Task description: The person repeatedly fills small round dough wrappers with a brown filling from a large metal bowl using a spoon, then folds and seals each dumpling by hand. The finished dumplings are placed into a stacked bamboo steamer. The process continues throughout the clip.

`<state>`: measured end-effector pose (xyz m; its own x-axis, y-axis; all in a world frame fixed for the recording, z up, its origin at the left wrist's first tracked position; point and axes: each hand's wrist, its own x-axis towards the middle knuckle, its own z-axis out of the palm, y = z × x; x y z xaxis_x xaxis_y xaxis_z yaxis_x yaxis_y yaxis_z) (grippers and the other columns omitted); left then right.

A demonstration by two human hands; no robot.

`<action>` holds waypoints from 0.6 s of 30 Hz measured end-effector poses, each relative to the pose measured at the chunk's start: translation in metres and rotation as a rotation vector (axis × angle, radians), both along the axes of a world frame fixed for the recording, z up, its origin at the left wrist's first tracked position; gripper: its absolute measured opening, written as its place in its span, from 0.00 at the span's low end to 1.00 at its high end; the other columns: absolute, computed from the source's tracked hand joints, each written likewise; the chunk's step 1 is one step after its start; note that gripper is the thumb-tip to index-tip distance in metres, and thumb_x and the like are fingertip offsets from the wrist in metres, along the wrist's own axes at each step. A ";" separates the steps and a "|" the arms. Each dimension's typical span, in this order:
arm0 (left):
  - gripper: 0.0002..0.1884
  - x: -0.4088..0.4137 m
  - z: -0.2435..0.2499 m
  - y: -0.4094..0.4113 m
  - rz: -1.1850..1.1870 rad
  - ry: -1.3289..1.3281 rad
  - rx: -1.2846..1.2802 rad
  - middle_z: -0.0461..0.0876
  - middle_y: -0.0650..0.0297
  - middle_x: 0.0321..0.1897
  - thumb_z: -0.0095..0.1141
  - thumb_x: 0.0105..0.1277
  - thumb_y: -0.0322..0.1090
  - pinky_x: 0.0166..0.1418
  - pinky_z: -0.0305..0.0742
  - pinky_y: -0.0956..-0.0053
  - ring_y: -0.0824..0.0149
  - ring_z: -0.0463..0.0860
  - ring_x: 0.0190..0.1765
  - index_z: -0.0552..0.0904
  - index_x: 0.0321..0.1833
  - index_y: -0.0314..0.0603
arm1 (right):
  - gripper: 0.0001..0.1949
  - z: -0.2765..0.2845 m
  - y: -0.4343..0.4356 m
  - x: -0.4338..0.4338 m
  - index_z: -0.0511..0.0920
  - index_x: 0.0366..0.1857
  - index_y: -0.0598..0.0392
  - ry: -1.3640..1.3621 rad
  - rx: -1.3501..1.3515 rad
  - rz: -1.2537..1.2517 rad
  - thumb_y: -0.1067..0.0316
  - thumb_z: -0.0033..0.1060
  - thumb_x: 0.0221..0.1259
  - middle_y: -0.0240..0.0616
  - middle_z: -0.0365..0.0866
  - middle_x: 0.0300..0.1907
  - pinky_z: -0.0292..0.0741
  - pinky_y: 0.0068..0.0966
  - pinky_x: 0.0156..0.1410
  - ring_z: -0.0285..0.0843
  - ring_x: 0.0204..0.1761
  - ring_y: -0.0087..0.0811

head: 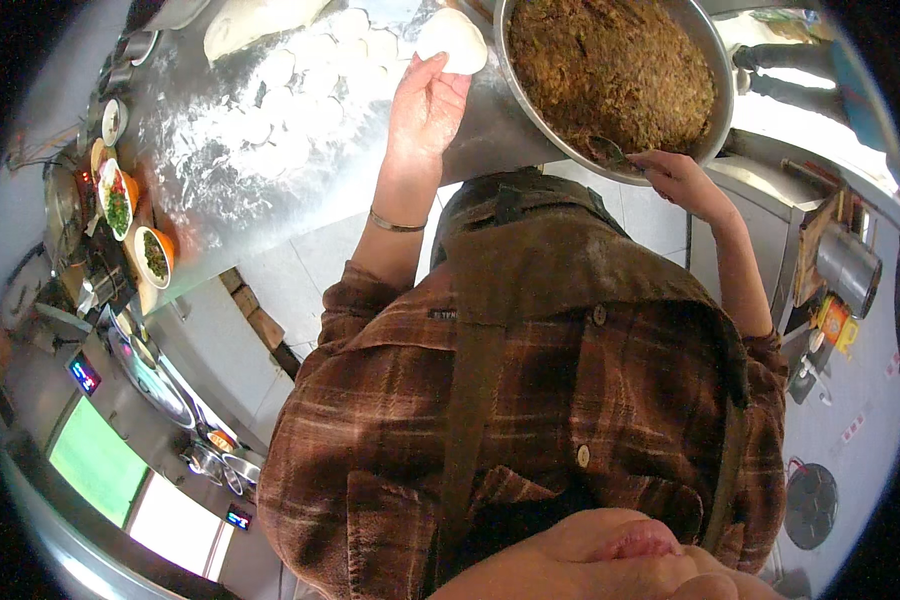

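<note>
My left hand holds up a round, flat dough wrapper, its thumb on the near edge. Below and to the left, several floured dough rounds lie on the steel worktop. A large lump of dough rests at the far left of them. My right hand grips the handle of a spoon or spatula, whose head is in the brown minced filling. That filling nearly fills a big metal bowl on the right.
Bowls with chopped green and red ingredients and a dark mix stand along the worktop's left end. A steel cabinet is on the right. Another person's legs show at the upper right. Pans lie at lower left.
</note>
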<state>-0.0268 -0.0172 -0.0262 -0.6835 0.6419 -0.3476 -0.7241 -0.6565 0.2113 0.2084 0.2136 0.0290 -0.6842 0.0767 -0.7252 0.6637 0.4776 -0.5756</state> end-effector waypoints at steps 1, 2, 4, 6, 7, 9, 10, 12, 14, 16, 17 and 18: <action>0.17 0.000 0.001 0.000 0.007 0.013 -0.013 0.74 0.54 0.48 0.44 0.60 0.18 0.61 0.71 0.64 0.59 0.76 0.53 0.64 0.52 0.34 | 0.16 0.004 -0.001 -0.003 0.74 0.50 0.52 0.016 0.035 -0.012 0.71 0.46 0.56 0.52 0.78 0.31 0.73 0.39 0.42 0.78 0.39 0.47; 0.17 -0.001 0.003 0.000 0.016 0.026 -0.027 0.74 0.54 0.48 0.44 0.60 0.18 0.61 0.72 0.64 0.59 0.76 0.53 0.64 0.53 0.34 | 0.16 0.007 -0.001 -0.006 0.74 0.51 0.52 0.032 0.070 -0.022 0.71 0.46 0.57 0.52 0.78 0.32 0.73 0.39 0.43 0.78 0.39 0.47; 0.17 0.002 0.001 -0.001 0.016 0.026 -0.039 0.74 0.54 0.48 0.45 0.60 0.19 0.61 0.72 0.64 0.59 0.76 0.53 0.64 0.53 0.34 | 0.16 0.003 -0.003 0.000 0.73 0.51 0.51 0.115 0.171 0.016 0.70 0.46 0.57 0.53 0.78 0.32 0.73 0.40 0.43 0.78 0.40 0.48; 0.17 0.000 -0.004 -0.001 0.017 0.025 -0.024 0.74 0.54 0.48 0.45 0.60 0.19 0.61 0.71 0.65 0.59 0.75 0.54 0.64 0.53 0.34 | 0.16 -0.019 0.000 0.009 0.73 0.51 0.51 0.276 0.312 0.132 0.70 0.45 0.58 0.53 0.78 0.33 0.73 0.41 0.43 0.77 0.40 0.49; 0.17 0.000 -0.005 0.002 0.002 0.012 -0.009 0.74 0.53 0.48 0.45 0.60 0.19 0.61 0.71 0.64 0.59 0.75 0.54 0.64 0.53 0.33 | 0.16 -0.025 -0.001 0.011 0.73 0.51 0.51 0.292 0.352 0.143 0.71 0.46 0.58 0.52 0.78 0.32 0.72 0.40 0.43 0.77 0.38 0.49; 0.18 0.001 -0.006 0.005 -0.020 -0.011 0.013 0.74 0.53 0.49 0.46 0.60 0.19 0.61 0.71 0.64 0.59 0.75 0.54 0.65 0.53 0.33 | 0.16 -0.033 -0.008 0.010 0.73 0.51 0.51 0.331 0.424 0.173 0.71 0.47 0.58 0.51 0.78 0.31 0.71 0.38 0.42 0.76 0.36 0.50; 0.18 0.003 -0.006 0.004 -0.024 -0.008 0.011 0.74 0.53 0.49 0.46 0.59 0.19 0.61 0.71 0.64 0.59 0.75 0.54 0.65 0.53 0.33 | 0.16 -0.034 -0.011 0.006 0.73 0.51 0.52 0.271 0.428 0.206 0.71 0.47 0.57 0.52 0.78 0.32 0.71 0.38 0.43 0.75 0.37 0.51; 0.18 0.008 -0.004 0.004 -0.037 -0.005 0.010 0.74 0.52 0.49 0.46 0.59 0.20 0.61 0.71 0.64 0.58 0.75 0.54 0.65 0.53 0.33 | 0.16 -0.033 -0.020 -0.004 0.73 0.51 0.52 0.149 0.437 0.270 0.71 0.47 0.57 0.53 0.77 0.34 0.71 0.39 0.44 0.74 0.39 0.52; 0.18 0.008 0.000 0.004 -0.048 0.008 0.004 0.74 0.52 0.50 0.46 0.59 0.20 0.61 0.71 0.64 0.58 0.75 0.54 0.66 0.53 0.32 | 0.16 -0.037 -0.018 -0.003 0.72 0.51 0.53 0.189 0.407 0.309 0.71 0.47 0.57 0.50 0.78 0.33 0.71 0.38 0.44 0.76 0.37 0.50; 0.18 0.009 0.001 0.004 -0.051 0.021 -0.013 0.74 0.51 0.50 0.46 0.59 0.21 0.61 0.70 0.63 0.58 0.75 0.55 0.66 0.54 0.31 | 0.17 -0.048 -0.013 0.004 0.72 0.52 0.53 0.345 0.320 0.284 0.70 0.47 0.58 0.47 0.78 0.29 0.71 0.36 0.39 0.77 0.32 0.45; 0.18 0.010 0.002 0.004 -0.050 0.028 -0.026 0.74 0.51 0.50 0.46 0.59 0.21 0.62 0.70 0.63 0.57 0.75 0.55 0.66 0.54 0.31 | 0.17 -0.055 -0.009 0.010 0.71 0.53 0.52 0.480 0.247 0.238 0.70 0.47 0.59 0.44 0.78 0.26 0.71 0.34 0.34 0.77 0.28 0.41; 0.18 0.009 0.002 0.004 -0.048 0.037 -0.040 0.74 0.51 0.50 0.46 0.59 0.21 0.62 0.70 0.63 0.57 0.74 0.55 0.66 0.54 0.30 | 0.17 -0.059 -0.007 0.012 0.71 0.54 0.51 0.617 0.173 0.191 0.69 0.46 0.60 0.42 0.77 0.23 0.72 0.33 0.29 0.76 0.23 0.38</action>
<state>-0.0174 -0.0128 -0.0243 -0.6654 0.6600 -0.3488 -0.7455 -0.6119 0.2643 0.2208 0.2068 -0.0301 -0.9827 -0.0065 -0.1849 0.1323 0.6739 -0.7269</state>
